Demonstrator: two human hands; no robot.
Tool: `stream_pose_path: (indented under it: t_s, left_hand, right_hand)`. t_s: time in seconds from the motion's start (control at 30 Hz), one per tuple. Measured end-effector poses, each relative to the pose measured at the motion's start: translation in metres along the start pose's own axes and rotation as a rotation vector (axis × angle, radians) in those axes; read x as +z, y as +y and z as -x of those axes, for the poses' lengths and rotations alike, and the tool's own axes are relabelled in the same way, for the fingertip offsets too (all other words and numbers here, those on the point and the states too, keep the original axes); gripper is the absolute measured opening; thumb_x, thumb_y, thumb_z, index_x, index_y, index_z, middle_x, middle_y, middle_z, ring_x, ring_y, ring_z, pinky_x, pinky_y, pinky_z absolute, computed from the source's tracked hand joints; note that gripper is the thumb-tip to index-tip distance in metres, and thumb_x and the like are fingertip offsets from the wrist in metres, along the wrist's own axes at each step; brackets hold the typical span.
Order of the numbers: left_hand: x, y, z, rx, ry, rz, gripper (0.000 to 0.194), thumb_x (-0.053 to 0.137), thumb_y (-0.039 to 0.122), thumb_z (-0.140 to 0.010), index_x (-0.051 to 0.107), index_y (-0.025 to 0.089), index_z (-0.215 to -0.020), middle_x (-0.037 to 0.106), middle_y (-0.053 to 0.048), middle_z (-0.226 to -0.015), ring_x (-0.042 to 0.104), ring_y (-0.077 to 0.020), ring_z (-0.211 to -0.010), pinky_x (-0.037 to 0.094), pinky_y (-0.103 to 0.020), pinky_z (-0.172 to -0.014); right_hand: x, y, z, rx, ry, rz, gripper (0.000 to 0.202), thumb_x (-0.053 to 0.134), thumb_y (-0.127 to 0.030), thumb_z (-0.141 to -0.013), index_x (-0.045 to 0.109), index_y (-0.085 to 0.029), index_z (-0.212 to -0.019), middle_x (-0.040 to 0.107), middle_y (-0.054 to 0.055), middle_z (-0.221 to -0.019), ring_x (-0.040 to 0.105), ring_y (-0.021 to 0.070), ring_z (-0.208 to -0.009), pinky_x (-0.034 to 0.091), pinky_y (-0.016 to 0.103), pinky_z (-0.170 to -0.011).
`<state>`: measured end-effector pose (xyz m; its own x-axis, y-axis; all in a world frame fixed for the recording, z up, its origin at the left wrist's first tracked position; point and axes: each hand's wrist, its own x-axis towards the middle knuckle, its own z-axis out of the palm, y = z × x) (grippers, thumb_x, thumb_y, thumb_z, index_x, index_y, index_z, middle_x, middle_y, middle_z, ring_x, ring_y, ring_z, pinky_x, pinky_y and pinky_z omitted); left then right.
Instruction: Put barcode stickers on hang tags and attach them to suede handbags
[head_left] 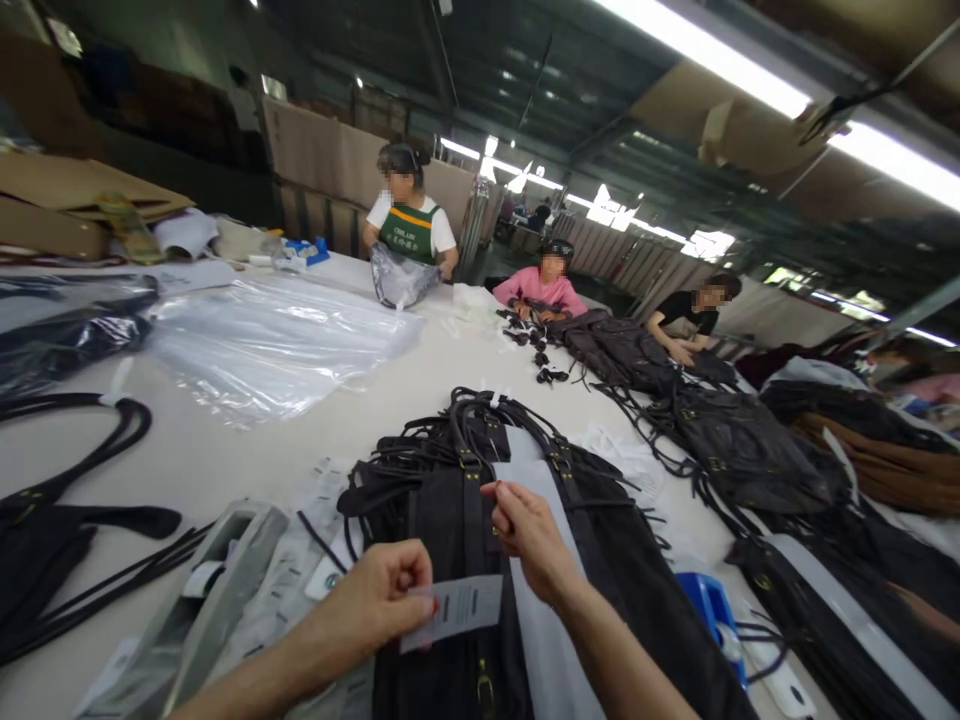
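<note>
My left hand (pixel 386 590) pinches a small translucent printed packet (pixel 469 608) between thumb and fingers, above a stack of black bags (pixel 442 510). Higher up and to the right, my right hand (pixel 525 525) is closed, with thumb and index finger pressed together; anything between them is too small to make out. Beneath it a pale strip of wrapping (pixel 544 640) runs down the top bag. The bag's dark handles (pixel 469 410) are bound with a white tie at the far end.
Left of the stack stand a grey plastic tray (pixel 217 590) and a pile of small packets (pixel 274 585). A blue tape dispenser (pixel 709 610) sits at right. Clear plastic sheets (pixel 285 340) and more black bags (pixel 750 440) cover parts of the table. Several people work across it.
</note>
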<state>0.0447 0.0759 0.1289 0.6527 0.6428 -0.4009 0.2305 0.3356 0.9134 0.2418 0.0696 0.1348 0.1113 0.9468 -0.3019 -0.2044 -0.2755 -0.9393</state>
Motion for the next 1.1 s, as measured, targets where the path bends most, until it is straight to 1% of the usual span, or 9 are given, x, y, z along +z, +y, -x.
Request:
stream_pose_path:
  t_s: [0.07, 0.13, 0.17, 0.27, 0.33, 0.43, 0.57, 0.87, 1.1]
  left_hand:
    - [0.005, -0.005, -0.006, -0.082, -0.265, -0.073, 0.030, 0.070, 0.036, -0.054, 0.053, 0.017, -0.068, 0.059, 0.001, -0.057, 0.052, -0.0108, -0.051, 0.036, -0.019, -0.047]
    - [0.001, -0.010, -0.019, -0.118, -0.358, -0.168, 0.028, 0.067, 0.036, -0.057, 0.057, 0.016, -0.074, 0.060, 0.001, -0.060, 0.054, -0.0120, -0.052, 0.037, -0.020, -0.047]
    - [-0.004, -0.011, -0.029, -0.091, -0.272, -0.239, 0.024, 0.062, 0.037, -0.062, 0.058, 0.016, -0.075, 0.059, 0.001, -0.060, 0.054, -0.0125, -0.051, 0.037, -0.020, -0.046]
    - [-0.023, -0.012, -0.069, 0.103, 0.293, -0.545, 0.013, 0.053, 0.027, -0.069, 0.061, 0.017, -0.069, 0.059, 0.000, -0.065, 0.056, -0.0139, -0.062, 0.042, -0.022, -0.056]
    - [-0.032, -0.010, -0.100, 0.138, 0.470, -0.619, 0.012, 0.053, 0.022, -0.069, 0.063, 0.018, -0.074, 0.061, -0.003, -0.079, 0.058, -0.0177, -0.078, 0.043, -0.026, -0.071]
    - [-0.036, -0.007, -0.144, 0.131, 0.544, -0.620, 0.014, 0.055, 0.016, -0.065, 0.065, 0.017, -0.075, 0.062, -0.007, -0.087, 0.056, -0.0232, -0.092, 0.042, -0.031, -0.080]
    - [-0.031, -0.012, -0.185, 0.117, 0.499, -0.536, 0.019, 0.051, 0.007, -0.061, 0.067, 0.015, -0.068, 0.065, -0.005, -0.071, 0.061, -0.0212, -0.077, 0.046, -0.029, -0.070]
    - [-0.037, -0.018, -0.196, 0.362, 0.371, -0.481, 0.035, 0.050, 0.007, -0.067, 0.067, 0.016, -0.096, 0.063, -0.002, -0.111, 0.057, -0.0154, -0.099, 0.042, -0.022, -0.088]
    - [-0.049, -0.012, -0.189, 0.359, 0.311, -0.749, 0.019, 0.052, 0.013, -0.072, 0.069, 0.020, -0.078, 0.065, -0.001, -0.079, 0.059, -0.0155, -0.079, 0.043, -0.023, -0.077]
  right_hand:
    - [-0.020, 0.000, 0.002, 0.020, -0.013, 0.200, 0.041, 0.054, -0.053, -0.073, 0.056, -0.013, -0.083, 0.034, -0.009, -0.048, 0.022, 0.0028, -0.038, 0.012, 0.017, -0.038]
    - [-0.037, 0.001, 0.000, 0.032, -0.014, 0.390, 0.041, 0.050, -0.054, -0.075, 0.057, -0.013, -0.081, 0.034, -0.008, -0.047, 0.025, 0.0044, -0.040, 0.015, 0.018, -0.039]
    - [-0.044, 0.003, -0.002, 0.032, -0.012, 0.475, 0.041, 0.047, -0.053, -0.077, 0.057, -0.013, -0.080, 0.035, -0.007, -0.047, 0.028, 0.0053, -0.041, 0.017, 0.018, -0.040]
    - [-0.058, 0.009, -0.013, 0.013, -0.009, 0.698, 0.040, 0.040, -0.049, -0.082, 0.057, -0.013, -0.073, 0.036, -0.005, -0.047, 0.035, 0.0078, -0.044, 0.023, 0.020, -0.044]
    - [-0.060, 0.013, -0.023, -0.014, -0.018, 0.859, 0.040, 0.035, -0.043, -0.086, 0.058, -0.013, -0.072, 0.038, -0.004, -0.047, 0.039, 0.0092, -0.046, 0.027, 0.021, -0.047]
    - [-0.056, 0.015, -0.038, -0.041, -0.051, 1.127, 0.042, 0.028, -0.035, -0.090, 0.061, -0.014, -0.075, 0.046, -0.002, -0.050, 0.046, 0.0110, -0.051, 0.032, 0.022, -0.052]
    - [-0.048, 0.013, -0.058, -0.051, -0.056, 1.273, 0.039, 0.029, -0.029, -0.091, 0.062, -0.013, -0.075, 0.060, 0.006, -0.067, 0.056, 0.0158, -0.068, 0.037, 0.025, -0.064]
    - [-0.035, 0.012, -0.098, -0.060, -0.179, 1.395, 0.027, 0.040, -0.019, -0.086, 0.064, -0.012, -0.075, 0.065, 0.014, -0.084, 0.060, 0.0227, -0.086, 0.038, 0.029, -0.075]
    - [-0.021, 0.004, -0.109, -0.045, -0.273, 1.294, 0.030, 0.038, -0.025, -0.089, 0.063, -0.011, -0.080, 0.065, 0.006, -0.068, 0.060, 0.0154, -0.064, 0.041, 0.024, -0.063]
